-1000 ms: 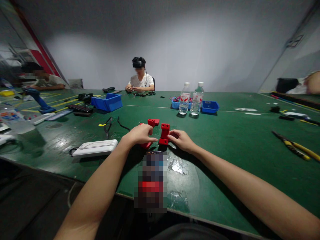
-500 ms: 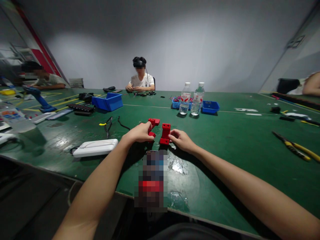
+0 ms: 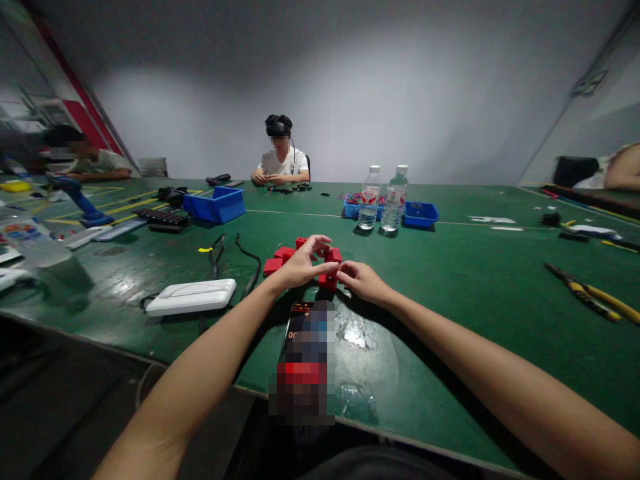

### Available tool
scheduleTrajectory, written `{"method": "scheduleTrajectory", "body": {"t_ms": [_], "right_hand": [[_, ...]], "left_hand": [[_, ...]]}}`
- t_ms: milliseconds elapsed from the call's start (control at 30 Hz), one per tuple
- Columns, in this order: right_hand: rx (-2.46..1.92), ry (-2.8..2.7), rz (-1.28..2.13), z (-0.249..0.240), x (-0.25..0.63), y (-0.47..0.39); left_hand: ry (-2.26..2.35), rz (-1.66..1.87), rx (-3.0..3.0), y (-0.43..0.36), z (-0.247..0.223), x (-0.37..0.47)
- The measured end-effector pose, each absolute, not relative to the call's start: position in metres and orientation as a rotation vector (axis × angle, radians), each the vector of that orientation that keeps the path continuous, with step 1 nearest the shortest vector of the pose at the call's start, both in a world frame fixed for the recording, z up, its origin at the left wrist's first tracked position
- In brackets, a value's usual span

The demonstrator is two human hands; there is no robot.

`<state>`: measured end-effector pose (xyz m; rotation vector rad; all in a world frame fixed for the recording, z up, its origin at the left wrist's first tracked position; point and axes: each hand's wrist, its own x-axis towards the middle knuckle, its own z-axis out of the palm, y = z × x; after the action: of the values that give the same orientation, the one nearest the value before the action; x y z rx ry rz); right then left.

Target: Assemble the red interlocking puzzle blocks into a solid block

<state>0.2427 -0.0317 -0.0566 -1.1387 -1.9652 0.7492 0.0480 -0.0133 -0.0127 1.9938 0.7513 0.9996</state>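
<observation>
A red block [image 3: 329, 280] with holes stands on the green table in front of me, partly covered by my fingers. At its right side, my right hand [image 3: 365, 281] is closed, thumb and finger pinching its edge. Arched over from the left, my left hand [image 3: 303, 264] has its thumb and fingers apart, the tips close to the block's top; contact is hard to make out. Several other red blocks [image 3: 275, 265] lie just left of and behind my left hand, partly hidden by it. A phone [image 3: 299, 333], mostly blurred out, lies below my hands.
A white power bank [image 3: 193, 297] and black cables [image 3: 249, 250] lie to the left. Further back are a blue bin [image 3: 220, 205], two water bottles [image 3: 369, 200] and a small blue tray [image 3: 421, 215]. Pliers [image 3: 585, 293] rest at right. A person [image 3: 281, 160] sits across the table.
My left hand has left the red pieces at the left, which now show more fully beside it, and moved right to the standing red block. My right hand stays almost still.
</observation>
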Motion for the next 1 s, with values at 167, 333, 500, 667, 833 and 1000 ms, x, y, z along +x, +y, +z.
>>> {"method": "scheduleTrajectory", "body": {"t_ms": [167, 333, 500, 667, 833, 1000], "right_hand": [[-1.086, -1.92, 0.847, -0.06, 0.243, -0.029], [-0.981, -1.87, 1.133, -0.048, 0.244, -0.033], [-0.857, -1.803, 1.346, -0.038, 0.252, -0.036], [-0.826, -1.731, 1.476, -0.039, 0.251, -0.036], [-0.873, -1.771, 1.379, -0.041, 0.245, -0.038], [-0.865, -1.803, 1.323, -0.045, 0.247, -0.036]], "left_hand": [[0.731, 1.014, 2.229, -0.014, -0.016, 0.049], [0.73, 1.031, 2.26, -0.015, -0.016, 0.051], [0.692, 1.044, 2.33, -0.016, -0.018, 0.056], [0.697, 1.04, 2.446, -0.016, -0.018, 0.057], [0.724, 1.106, 2.485, -0.017, -0.023, 0.061], [0.773, 1.139, 2.458, -0.015, -0.026, 0.061]]}}
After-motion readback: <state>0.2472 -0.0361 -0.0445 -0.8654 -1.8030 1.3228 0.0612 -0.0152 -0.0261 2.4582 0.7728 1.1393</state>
